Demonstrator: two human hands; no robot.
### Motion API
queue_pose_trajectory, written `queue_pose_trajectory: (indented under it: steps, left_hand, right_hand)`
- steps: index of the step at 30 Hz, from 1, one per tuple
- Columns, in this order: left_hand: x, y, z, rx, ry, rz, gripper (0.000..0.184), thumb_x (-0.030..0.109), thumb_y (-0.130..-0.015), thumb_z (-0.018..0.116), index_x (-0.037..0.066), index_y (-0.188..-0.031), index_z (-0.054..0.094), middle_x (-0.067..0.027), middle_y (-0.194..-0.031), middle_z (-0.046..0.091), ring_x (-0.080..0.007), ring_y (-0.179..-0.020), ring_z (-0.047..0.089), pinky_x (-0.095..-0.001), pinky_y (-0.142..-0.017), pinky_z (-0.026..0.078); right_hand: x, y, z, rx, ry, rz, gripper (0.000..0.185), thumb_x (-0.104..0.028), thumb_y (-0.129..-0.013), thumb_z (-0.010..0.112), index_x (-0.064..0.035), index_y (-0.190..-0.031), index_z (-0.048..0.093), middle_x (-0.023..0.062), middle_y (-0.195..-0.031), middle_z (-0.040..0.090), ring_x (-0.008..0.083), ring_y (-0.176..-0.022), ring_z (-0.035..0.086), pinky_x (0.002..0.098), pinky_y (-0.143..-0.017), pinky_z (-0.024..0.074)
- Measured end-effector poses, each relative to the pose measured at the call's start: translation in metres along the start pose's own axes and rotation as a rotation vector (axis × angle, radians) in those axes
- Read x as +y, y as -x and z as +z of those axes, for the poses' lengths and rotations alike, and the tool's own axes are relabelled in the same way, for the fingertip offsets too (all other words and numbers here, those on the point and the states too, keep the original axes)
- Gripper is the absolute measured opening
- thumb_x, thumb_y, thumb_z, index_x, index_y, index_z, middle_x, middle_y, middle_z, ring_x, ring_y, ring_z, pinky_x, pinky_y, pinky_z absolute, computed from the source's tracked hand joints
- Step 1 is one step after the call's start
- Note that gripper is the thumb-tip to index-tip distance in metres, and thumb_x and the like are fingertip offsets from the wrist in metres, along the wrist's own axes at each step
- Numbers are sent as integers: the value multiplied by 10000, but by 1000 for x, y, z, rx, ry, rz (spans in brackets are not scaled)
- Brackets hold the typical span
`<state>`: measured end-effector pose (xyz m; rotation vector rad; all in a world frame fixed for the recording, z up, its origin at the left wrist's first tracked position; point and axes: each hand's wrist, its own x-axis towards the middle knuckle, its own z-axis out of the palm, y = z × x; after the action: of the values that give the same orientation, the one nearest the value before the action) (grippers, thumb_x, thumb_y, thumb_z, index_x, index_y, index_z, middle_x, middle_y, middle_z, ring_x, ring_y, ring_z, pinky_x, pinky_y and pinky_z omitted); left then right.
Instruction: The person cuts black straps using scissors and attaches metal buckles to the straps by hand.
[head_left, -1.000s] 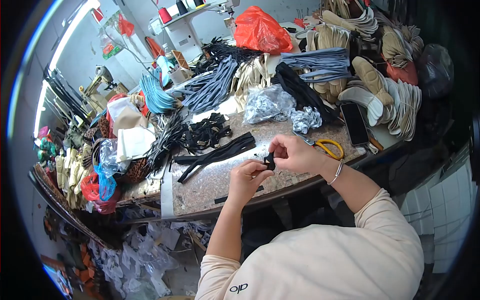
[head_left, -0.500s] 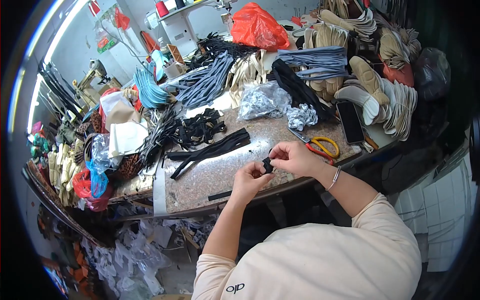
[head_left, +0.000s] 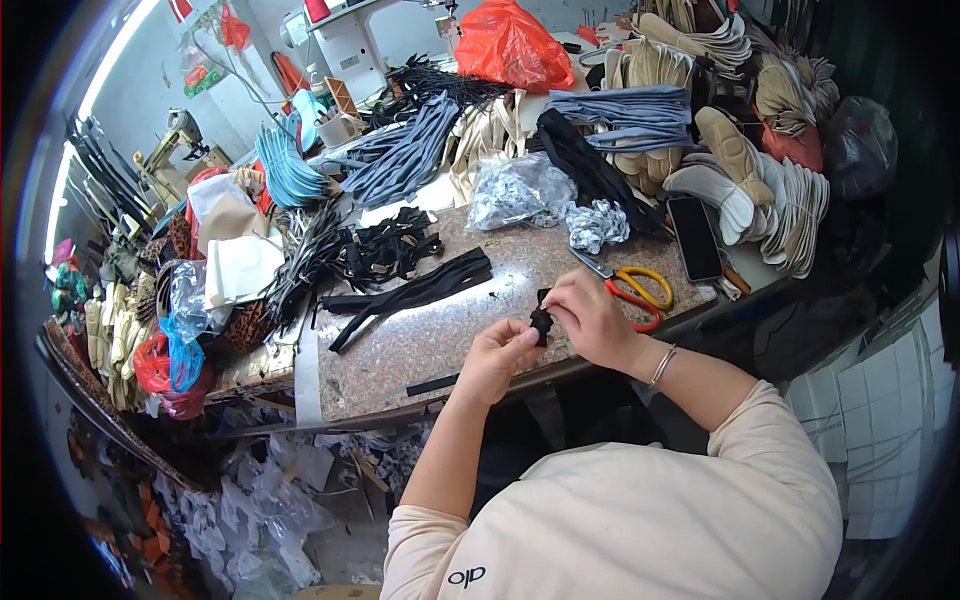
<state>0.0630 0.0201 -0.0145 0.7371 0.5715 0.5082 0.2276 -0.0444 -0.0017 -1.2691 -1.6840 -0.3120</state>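
Observation:
Above the front edge of the worktop, a small bunched piece of black fabric (head_left: 541, 324) is between my two hands. My left hand (head_left: 498, 358) pinches it from the left between thumb and fingers. From the upper right, my right hand (head_left: 596, 322) has its fingertips closed on the upper part of the same piece. A short black strip (head_left: 432, 386) lies on the worktop left of my left hand. Farther back rest long black fabric strips (head_left: 410, 290). Scissors (head_left: 640, 290) with red and yellow handles lie just beyond my right hand.
A phone (head_left: 694, 240) lies right of the scissors. Behind are clear plastic bags (head_left: 520, 192), grey-blue strips (head_left: 625, 118), a red bag (head_left: 512, 48) and stacked beige insoles (head_left: 735, 165). A tangle of black straps (head_left: 390, 245) sits at left. The speckled worktop (head_left: 365, 385) ends near my body.
My right fingers have shifted over the black fabric, and more of the piece now shows between my hands. The whole view has moved slightly.

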Motion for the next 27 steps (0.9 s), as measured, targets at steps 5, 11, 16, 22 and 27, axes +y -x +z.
queue_pose_trajectory:
  steps: [5, 11, 16, 22, 27]
  left_hand:
    - [-1, 0, -9, -32, -105, 86, 103, -35, -782, 622, -5, -849, 550, -79, -828, 572, -167, -756, 611, -222, -609, 488]
    - [-5, 9, 10, 22, -1289, 896, 90, -9, -810, 594, -12, -876, 532, -77, -829, 575, -136, -722, 604, -181, -638, 478]
    - [-23, 5, 0, 95, -562, 442, 115, -35, -801, 582, -2, -902, 541, -82, -875, 578, -136, -739, 589, -191, -638, 474]
    - [-18, 4, 5, 31, -218, 352, 263, -62, -792, 585, -2, -1043, 532, -95, -953, 576, -141, -764, 591, -203, -663, 475]
    - [-24, 4, 6, -21, -371, 478, 380, -74, -792, 585, -6, -1154, 491, -103, -978, 572, -146, -790, 592, -212, -694, 486]
  right_hand:
    - [1, -5, 0, -85, -285, 138, 39, -36, -785, 588, -24, -813, 564, 60, -724, 584, 184, -566, 518, 267, -537, 421]
    - [-4, -1, -2, -203, -235, 423, 40, -43, -794, 590, -14, -804, 565, 60, -703, 596, 162, -543, 507, 264, -505, 399]
    - [-10, -3, -7, -240, -330, 652, 48, -51, -800, 596, -11, -799, 568, 55, -690, 608, 152, -516, 496, 256, -480, 390]
    - [-12, -5, -3, -158, -273, 450, 38, -47, -810, 588, -13, -816, 574, 44, -664, 599, 137, -501, 485, 249, -467, 384]
    - [-14, -5, 2, -95, -235, 383, 44, -43, -809, 589, -12, -834, 571, 45, -656, 595, 141, -508, 498, 262, -471, 394]
